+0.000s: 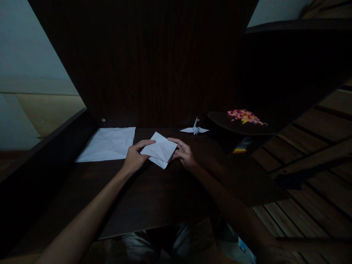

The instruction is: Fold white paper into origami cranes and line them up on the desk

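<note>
A white sheet of paper, folded into a layered square [160, 148], is held with one corner pointing away from me, above the dark desk. My left hand [135, 157] pinches its left corner, thumb on top. At the right corner, my right hand [183, 153] grips the edge, its fingers partly behind the paper. The lower layers spread slightly apart near the front corner. Beyond my right hand stands a finished white paper crane [195, 128] with its wings out. Left of my left hand lies a stack of creased white paper [110, 144].
A small dark shelf [220, 119] at the right bears a pile of pink, red and yellow bits [245, 116]. Under it is a small object with a yellow-orange edge [240, 150]. A tall dark panel [165, 66] closes the back, and a low side board [46, 146] rises at the left.
</note>
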Demonstrator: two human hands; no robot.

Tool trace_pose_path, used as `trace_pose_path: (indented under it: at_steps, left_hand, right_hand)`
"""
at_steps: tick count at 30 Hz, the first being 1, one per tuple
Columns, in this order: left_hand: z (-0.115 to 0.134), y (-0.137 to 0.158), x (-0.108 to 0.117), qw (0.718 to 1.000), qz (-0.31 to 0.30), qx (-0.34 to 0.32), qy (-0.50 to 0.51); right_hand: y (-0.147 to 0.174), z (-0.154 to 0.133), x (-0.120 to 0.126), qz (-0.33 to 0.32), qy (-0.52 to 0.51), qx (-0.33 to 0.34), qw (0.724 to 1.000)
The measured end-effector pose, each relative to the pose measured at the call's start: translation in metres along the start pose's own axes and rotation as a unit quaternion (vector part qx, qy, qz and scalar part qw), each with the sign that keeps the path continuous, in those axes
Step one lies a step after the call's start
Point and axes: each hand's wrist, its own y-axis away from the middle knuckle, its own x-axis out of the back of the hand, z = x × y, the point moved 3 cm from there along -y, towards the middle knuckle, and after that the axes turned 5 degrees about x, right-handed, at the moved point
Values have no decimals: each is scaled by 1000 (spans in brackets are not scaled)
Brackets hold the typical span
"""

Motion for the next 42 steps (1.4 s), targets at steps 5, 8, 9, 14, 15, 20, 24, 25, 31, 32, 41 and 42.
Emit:
trace_pose_path:
  at_steps: [5,8,9,14,15,20,24,25,31,32,41,42]
  left_hand:
    - [-3,0,-1,1000,4,24,-3]
    - [-6,0,-3,1000,1,29,-2]
    - [-7,1,-4,999,-1,32,-4]
    - [-11,2,-7,998,-11,69,-2]
    - [-11,2,-7,997,-13,77,0]
    - [-10,4,-10,996,-27,90,-5]
    - [-8,6,-14,996,-36,74,-24]
    - [-7,7,-15,997,-37,68,-27]
    - [-4,8,-20,997,-43,62,-19]
    - [-4,8,-20,997,-45,65,-18]
    - [-3,9,-18,996,-70,61,4]
    - [-3,9,-18,996,-70,58,5]
  right_hand:
    - [-2,-1,0,26,68,27,997]
    - [-4,-4,-1,32,111,67,991]
    - [-4,-4,-1,32,124,73,989]
    - [-3,-2,0,43,160,53,985]
    - [-3,-2,0,50,163,47,984]
    - [-2,-4,-2,56,166,34,984]
    - [-1,-3,-4,64,181,27,981]
    - [-1,-3,-4,72,181,29,980]
    - [-3,4,-1,109,167,31,979]
    - [-3,5,-1,112,165,32,979]
    - [-2,0,-2,128,167,59,976]
    - [-2,-1,-2,132,168,60,975]
